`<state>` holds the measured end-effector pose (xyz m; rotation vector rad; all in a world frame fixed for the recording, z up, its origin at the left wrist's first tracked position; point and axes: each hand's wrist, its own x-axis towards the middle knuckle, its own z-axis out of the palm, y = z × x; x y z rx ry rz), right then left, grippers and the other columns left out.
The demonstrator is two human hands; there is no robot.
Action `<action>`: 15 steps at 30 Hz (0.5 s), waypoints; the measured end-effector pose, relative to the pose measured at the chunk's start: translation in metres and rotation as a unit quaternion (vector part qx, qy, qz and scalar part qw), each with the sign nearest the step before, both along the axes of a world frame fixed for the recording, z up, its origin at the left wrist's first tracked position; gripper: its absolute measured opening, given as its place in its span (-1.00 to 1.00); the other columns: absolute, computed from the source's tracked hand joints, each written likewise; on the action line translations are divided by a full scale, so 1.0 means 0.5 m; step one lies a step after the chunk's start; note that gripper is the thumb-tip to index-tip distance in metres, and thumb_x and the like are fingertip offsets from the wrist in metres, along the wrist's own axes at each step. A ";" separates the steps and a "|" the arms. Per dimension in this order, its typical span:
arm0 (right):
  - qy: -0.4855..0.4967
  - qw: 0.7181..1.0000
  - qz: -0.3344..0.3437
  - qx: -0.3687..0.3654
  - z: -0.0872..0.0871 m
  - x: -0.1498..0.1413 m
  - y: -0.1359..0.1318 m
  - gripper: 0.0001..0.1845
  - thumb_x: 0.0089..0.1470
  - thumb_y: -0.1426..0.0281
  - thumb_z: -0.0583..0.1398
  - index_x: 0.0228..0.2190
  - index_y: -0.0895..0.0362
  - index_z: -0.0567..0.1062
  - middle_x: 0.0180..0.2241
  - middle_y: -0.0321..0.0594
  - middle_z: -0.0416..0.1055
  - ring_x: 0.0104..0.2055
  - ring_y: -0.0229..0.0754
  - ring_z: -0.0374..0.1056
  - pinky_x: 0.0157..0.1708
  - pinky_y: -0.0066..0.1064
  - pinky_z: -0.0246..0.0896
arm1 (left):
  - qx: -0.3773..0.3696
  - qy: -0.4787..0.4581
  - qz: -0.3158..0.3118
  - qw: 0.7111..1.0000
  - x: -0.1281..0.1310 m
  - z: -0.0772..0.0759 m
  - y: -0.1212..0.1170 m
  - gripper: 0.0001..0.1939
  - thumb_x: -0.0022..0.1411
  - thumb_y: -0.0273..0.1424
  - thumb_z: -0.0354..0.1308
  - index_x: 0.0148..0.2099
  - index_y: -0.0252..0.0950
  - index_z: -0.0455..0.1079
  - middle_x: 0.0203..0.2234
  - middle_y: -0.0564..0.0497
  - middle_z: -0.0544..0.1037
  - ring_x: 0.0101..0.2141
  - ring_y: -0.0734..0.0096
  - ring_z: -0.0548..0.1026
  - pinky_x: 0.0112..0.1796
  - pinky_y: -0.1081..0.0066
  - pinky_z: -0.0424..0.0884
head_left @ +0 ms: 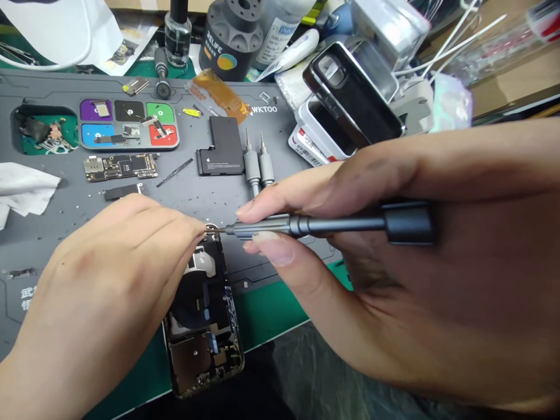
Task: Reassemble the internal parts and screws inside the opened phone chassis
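A thin dark grey precision screwdriver lies almost level in my right hand, pinched between thumb and fingers. Its bit points left and reaches the top end of an opened phone housing, beside the fingertips of my left hand. Those left fingers are closed together at the bit's tip; whatever they pinch is hidden behind them. The housing shows bare metal, a dark round coil area and small flex pieces. My left hand covers part of its upper left side.
Beyond my hands lie a logic board, a black phone battery and two more screwdrivers. A coloured parts tray holds small pieces. Phones in cases, a dark RELIFE container and a small bottle crowd the back.
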<state>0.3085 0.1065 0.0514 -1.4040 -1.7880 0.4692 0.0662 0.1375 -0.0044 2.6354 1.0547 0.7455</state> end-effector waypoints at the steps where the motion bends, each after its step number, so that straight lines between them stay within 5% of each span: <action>1: -0.002 1.000 -0.001 -0.003 0.000 -0.001 0.002 -0.69 0.29 0.51 0.48 -0.18 -0.14 0.54 -0.15 -0.39 0.73 -0.07 0.03 0.72 0.07 -0.15 0.77 | -0.003 0.000 -0.005 1.000 -0.002 0.000 0.001 -0.80 0.71 -0.34 0.20 -0.11 -0.07 0.46 -0.05 0.09 0.79 -0.11 0.20 0.69 -0.25 0.11 0.44; 15: -0.002 1.000 0.001 0.012 -0.007 0.004 -0.008 -0.66 0.30 0.50 0.52 -0.14 -0.17 0.57 -0.11 -0.45 0.74 -0.06 0.01 0.70 0.11 -0.16 0.76 | -0.020 -0.018 -0.013 1.000 0.003 -0.001 0.005 -0.69 0.69 -0.38 0.21 -0.21 -0.07 0.27 -0.08 0.09 0.79 -0.17 0.19 0.69 -0.24 0.08 0.45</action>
